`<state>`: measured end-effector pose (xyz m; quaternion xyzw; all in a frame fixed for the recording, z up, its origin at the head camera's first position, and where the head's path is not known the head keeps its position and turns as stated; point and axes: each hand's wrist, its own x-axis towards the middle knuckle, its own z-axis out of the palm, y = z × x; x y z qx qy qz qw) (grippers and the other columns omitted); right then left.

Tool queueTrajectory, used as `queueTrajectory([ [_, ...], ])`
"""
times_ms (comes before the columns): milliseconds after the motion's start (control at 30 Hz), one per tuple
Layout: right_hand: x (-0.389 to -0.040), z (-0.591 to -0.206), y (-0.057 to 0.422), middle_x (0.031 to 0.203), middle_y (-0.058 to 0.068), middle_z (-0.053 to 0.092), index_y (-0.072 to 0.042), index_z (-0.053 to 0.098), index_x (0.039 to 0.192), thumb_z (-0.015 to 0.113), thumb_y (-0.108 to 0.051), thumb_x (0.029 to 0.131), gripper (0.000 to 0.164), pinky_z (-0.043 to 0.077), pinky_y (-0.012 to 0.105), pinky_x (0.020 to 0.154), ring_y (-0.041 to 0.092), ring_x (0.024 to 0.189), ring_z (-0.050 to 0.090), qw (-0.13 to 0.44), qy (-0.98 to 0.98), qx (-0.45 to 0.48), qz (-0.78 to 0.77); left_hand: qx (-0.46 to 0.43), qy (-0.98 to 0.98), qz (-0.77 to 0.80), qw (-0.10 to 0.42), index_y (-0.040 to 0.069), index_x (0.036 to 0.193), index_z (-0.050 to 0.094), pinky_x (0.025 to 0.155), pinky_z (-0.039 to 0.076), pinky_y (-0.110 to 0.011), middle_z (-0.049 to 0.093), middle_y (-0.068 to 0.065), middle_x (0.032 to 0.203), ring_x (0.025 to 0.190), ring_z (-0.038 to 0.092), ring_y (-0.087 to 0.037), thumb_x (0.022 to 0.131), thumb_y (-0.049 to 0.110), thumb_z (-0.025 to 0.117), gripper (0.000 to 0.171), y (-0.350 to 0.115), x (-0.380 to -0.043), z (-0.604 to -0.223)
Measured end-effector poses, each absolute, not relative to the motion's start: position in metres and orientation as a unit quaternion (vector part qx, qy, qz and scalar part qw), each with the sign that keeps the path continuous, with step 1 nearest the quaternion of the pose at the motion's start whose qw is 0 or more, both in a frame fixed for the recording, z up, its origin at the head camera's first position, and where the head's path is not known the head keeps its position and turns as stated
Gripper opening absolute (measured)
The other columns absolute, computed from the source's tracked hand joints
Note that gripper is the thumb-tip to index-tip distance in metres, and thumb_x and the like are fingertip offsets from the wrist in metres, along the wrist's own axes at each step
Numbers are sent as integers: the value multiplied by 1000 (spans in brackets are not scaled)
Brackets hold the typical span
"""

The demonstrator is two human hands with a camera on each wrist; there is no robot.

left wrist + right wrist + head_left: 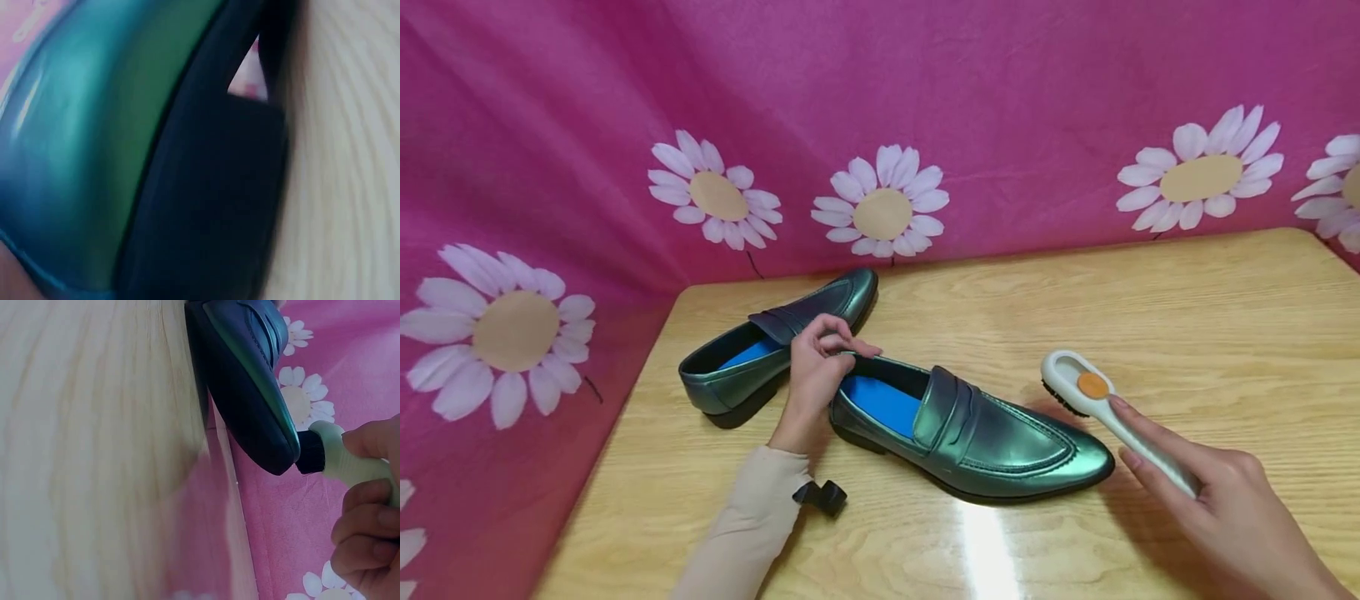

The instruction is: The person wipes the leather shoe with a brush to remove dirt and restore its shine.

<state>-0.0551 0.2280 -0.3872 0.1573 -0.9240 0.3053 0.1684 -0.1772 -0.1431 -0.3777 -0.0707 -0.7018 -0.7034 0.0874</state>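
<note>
Clearly, the left hand [816,367] pinches a green loafer's heel [844,412], the right hand [1232,500] holding a brush [1093,386].

One shoe [1000,433] is on the table [1225,333] between the left hand [815,371] and the right hand [1232,500]. Other shoe [760,375] is just past the left hand, brush [1093,386] is in the right, curtain [1015,100] is behind it all.
</note>
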Motion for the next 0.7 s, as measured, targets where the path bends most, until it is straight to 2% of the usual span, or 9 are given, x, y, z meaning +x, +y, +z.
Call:
queueTrajectory([
  [100, -54, -387, 229, 104, 12, 71, -25, 55, 137, 75, -9, 81, 62, 28, 14, 55, -1, 54, 36, 181, -922, 158, 305, -27, -666, -726, 169, 4, 84, 43, 62, 50, -25, 61, 1, 56, 60, 67, -17, 72, -27, 44, 33, -131, -174, -376],
  [133, -54, -387, 229, 110, 14, 69, -25, 55, 137, 76, -9, 81, 62, 28, 14, 56, -1, 56, 39, 184, -921, 157, 304, -19, -656, -729, 193, 5, 83, 42, 62, 52, -27, 59, 1, 54, 56, 66, -18, 71, -28, 45, 35, -129, -173, -376],
  [233, -53, -386, 232, 114, 16, 67, -25, 56, 136, 76, -9, 81, 61, 28, 13, 57, 1, 59, 43, 195, -921, 147, 302, -18, -637, -736, 230, 6, 81, 42, 65, 55, -32, 59, 1, 54, 51, 61, -22, 69, -30, 49, 39, -123, -173, -376],
  [267, -53, -385, 233, 112, 16, 67, -24, 57, 136, 76, -9, 81, 60, 28, 13, 58, 2, 60, 44, 202, -921, 140, 304, -21, -630, -741, 232, 7, 80, 42, 66, 56, -33, 60, 1, 55, 51, 60, -23, 69, -31, 50, 39, -122, -173, -377],
  [367, -53, -386, 233, 84, 10, 71, -27, 56, 136, 72, -13, 85, 55, 27, 15, 58, 3, 57, 39, 196, -926, 109, 304, -19, -627, -740, 244, 6, 79, 42, 68, 56, -32, 60, 0, 56, 51, 61, -23, 69, -32, 49, 39, -122, -172, -377],
  [400, -53, -386, 233, 83, 10, 70, -27, 56, 136, 71, -14, 86, 54, 27, 15, 59, 4, 57, 40, 192, -927, 101, 306, -16, -627, -738, 247, 5, 78, 42, 67, 56, -32, 59, 0, 55, 51, 60, -23, 69, -32, 48, 39, -123, -171, -378],
  [500, -57, -389, 229, 91, 8, 72, -33, 55, 136, 69, -21, 89, 50, 30, 9, 67, 7, 69, 55, 163, -932, 81, 314, -15, -650, -719, 246, 1, 77, 44, 64, 54, -27, 56, 0, 57, 52, 57, -18, 68, -32, 43, 34, -131, -167, -378],
  [600, -58, -387, 234, 121, 9, 64, -35, 56, 134, 70, -24, 89, 50, 29, 2, 77, 15, 93, 64, 136, -935, 84, 316, -40, -672, -710, 207, -3, 78, 45, 65, 52, -24, 52, 0, 61, 58, 56, -14, 69, -31, 40, 29, -133, -171, -378],
  [700, -55, -385, 238, 123, 5, 64, -37, 54, 135, 70, -25, 89, 50, 41, 9, 82, 17, 102, 64, 79, -941, 116, 308, -56, -680, -710, 173, -4, 77, 45, 66, 51, -24, 50, -2, 64, 60, 54, -13, 70, -30, 38, 28, -130, -175, -378],
])
